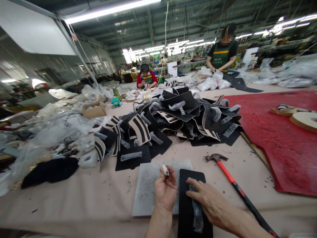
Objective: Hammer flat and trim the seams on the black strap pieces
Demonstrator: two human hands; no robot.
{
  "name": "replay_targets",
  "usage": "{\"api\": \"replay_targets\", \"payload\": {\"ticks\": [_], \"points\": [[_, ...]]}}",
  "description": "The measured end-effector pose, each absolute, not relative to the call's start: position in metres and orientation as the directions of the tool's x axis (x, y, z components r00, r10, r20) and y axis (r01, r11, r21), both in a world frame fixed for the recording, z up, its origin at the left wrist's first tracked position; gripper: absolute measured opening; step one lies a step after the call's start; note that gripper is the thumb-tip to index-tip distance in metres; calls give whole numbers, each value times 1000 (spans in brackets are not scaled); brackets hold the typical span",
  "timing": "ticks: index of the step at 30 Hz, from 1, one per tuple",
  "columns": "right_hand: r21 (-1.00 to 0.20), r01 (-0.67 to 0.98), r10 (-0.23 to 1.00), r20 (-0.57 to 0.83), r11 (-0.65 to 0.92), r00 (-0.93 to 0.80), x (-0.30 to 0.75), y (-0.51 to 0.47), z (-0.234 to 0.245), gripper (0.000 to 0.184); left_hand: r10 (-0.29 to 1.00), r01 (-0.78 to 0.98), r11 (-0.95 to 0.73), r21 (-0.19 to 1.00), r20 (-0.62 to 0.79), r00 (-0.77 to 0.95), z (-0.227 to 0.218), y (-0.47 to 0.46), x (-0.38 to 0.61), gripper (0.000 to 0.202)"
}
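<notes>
The left hand pinches a white piece above the board; a loose pinch could drop it. Just right of that grip lies the panel, under the right hand, fingers parted; a careless push might shift the panel or crease its strip.

A panel apparently overlaps the slab, left of the hammer.

Left hand: bare, palm side visible, fingers slender; left forearm likewise bare. Right hand: bare, back visible, fingers long. Right forearm: bare, widening from wrist toward bench's near edge. Nail detail unclear.
</notes>
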State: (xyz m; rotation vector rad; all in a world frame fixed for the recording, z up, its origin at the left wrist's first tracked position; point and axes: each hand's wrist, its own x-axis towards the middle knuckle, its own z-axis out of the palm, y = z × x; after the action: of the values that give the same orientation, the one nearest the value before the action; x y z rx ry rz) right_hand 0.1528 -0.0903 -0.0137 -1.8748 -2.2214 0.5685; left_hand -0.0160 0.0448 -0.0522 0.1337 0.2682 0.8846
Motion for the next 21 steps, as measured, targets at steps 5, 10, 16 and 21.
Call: {"api": "replay_targets", "payload": {"ticks": [5,10,16,21], "points": [[-257,955,979,-94,151,-180,148,-88,-8,57,796,-704,605,372,-251,551,-48,42,-27,13],[-176,982,995,79,71,-58,166,-88,-9,49,744,-652,665,364,-254,618,-38,41,-38,15],[-206,976,991,100,-70,92,176,-91,-13,34,734,-620,674,402,-274,621,-31,38,-47,23],[-196,965,983,24,-175,183,170,-90,-10,25,726,-597,680,426,-275,631,-29,33,-52,32]]}}
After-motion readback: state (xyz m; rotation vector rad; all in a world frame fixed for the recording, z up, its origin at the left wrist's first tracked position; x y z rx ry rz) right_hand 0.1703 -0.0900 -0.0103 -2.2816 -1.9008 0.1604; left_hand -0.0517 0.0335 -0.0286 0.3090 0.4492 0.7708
